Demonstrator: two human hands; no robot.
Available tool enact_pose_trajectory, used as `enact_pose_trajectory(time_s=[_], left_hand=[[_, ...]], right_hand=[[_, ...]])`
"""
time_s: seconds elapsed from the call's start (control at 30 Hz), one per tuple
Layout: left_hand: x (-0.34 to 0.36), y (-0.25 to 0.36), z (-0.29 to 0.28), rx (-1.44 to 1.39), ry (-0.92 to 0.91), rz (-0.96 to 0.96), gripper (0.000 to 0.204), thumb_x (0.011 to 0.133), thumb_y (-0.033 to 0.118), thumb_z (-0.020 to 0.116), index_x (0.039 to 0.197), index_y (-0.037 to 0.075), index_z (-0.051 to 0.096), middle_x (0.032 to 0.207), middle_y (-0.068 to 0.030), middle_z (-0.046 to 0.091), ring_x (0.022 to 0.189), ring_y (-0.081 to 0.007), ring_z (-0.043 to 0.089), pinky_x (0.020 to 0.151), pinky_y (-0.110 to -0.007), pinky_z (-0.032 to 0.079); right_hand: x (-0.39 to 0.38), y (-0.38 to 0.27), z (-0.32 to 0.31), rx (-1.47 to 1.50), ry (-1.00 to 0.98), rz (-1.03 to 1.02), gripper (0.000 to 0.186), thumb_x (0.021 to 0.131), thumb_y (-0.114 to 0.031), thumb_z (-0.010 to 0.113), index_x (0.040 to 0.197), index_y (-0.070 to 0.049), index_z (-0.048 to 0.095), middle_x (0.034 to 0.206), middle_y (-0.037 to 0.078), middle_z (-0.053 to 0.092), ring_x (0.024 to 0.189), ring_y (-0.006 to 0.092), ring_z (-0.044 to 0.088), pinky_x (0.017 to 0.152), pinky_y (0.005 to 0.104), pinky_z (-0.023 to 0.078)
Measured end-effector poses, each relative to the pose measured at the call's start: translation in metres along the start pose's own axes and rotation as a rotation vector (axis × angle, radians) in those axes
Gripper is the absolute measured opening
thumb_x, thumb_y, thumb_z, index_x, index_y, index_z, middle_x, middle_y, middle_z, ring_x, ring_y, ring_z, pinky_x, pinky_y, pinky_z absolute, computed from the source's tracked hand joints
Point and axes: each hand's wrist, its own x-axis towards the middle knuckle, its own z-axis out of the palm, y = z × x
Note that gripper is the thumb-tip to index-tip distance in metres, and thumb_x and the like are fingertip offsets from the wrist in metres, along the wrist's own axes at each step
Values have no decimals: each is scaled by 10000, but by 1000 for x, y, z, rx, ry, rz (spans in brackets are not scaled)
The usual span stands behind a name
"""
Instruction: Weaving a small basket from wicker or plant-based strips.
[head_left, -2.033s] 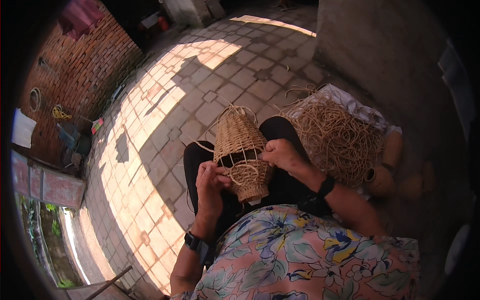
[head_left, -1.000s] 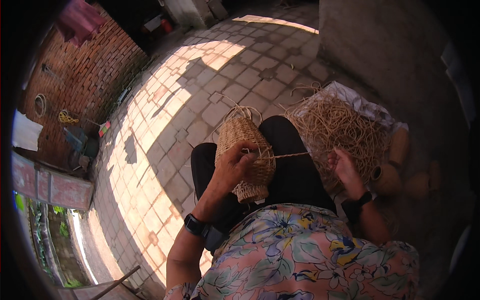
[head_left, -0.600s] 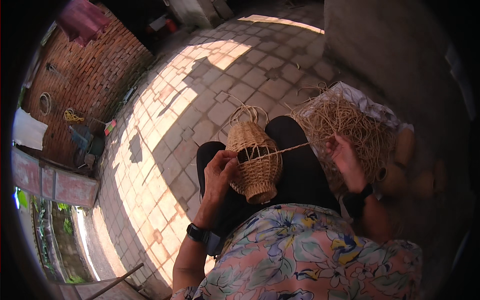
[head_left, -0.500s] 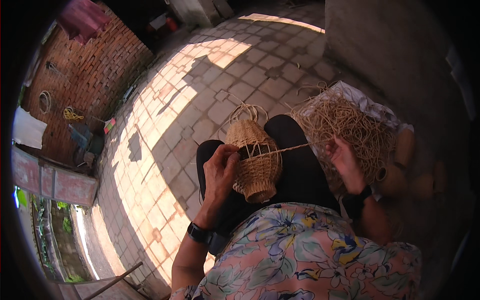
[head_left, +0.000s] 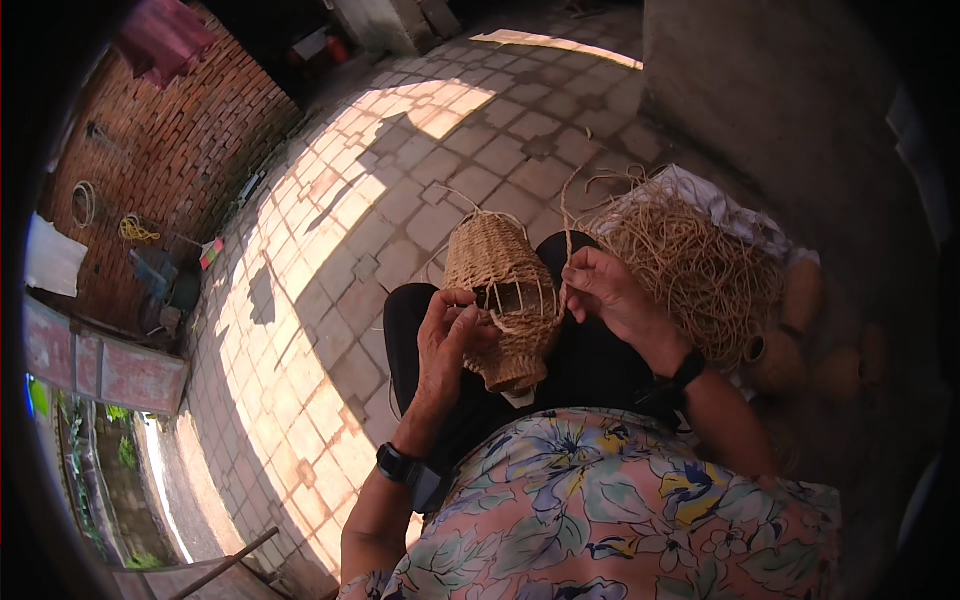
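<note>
A tan woven basket (head_left: pixel 490 250), vase-shaped with a narrow neck toward me, lies on my lap. Bare upright stakes span a gap in its side. My left hand (head_left: pixel 447 340) grips the basket's left edge at this gap, its fingers bent over the weave. At the basket's right side, my right hand (head_left: pixel 610 290) pinches a twisted straw cord (head_left: pixel 568 205). The cord's loose end rises above the fingers, and its lower part meets the weave beside the gap. Loose strands stick out at the basket's far end.
To my right, a heap of straw cord (head_left: pixel 690 265) lies on a white sack (head_left: pixel 705 195). Several brown rounded vessels, including a jar (head_left: pixel 775 362), stand beside it. Stone paving (head_left: pixel 330 300) stretches ahead, partly sunlit. A brick wall (head_left: pixel 170 150) is at the left, a grey wall (head_left: pixel 770 110) at the right.
My right hand has come in leftward from over the heap to the basket's side. The cord, stretched taut to the right before, now stands up from my fingers. The basket has turned slightly.
</note>
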Motion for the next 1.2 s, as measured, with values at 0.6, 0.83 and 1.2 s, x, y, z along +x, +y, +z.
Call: enact_pose_trajectory(time_s=[0.6,0.83,1.2], left_hand=[[-11,-36,-5,-231,116,19,268,908,254,569,1074,66,474,901,-34,573,731,-132,613,685,-251,512],[-16,-33,-13,-252,129,-18,248,904,212,568,1088,77,470,899,-32,588,700,-108,607,656,-236,494],[-13,-6,-6,297,232,162,215,894,153,578,1063,43,503,862,-53,619,665,-91,575,616,-232,471]], right_hand=[[34,43,61,-1108,233,-496,223,712,-39,673,841,-50,492,718,79,580,610,220,598,568,332,480],[7,15,9,-1383,317,-559,120,755,6,610,866,-19,570,711,92,590,648,206,603,587,312,472],[-28,34,-94,-237,523,55,109,888,-155,584,825,-75,544,754,45,605,608,109,580,538,229,482]])
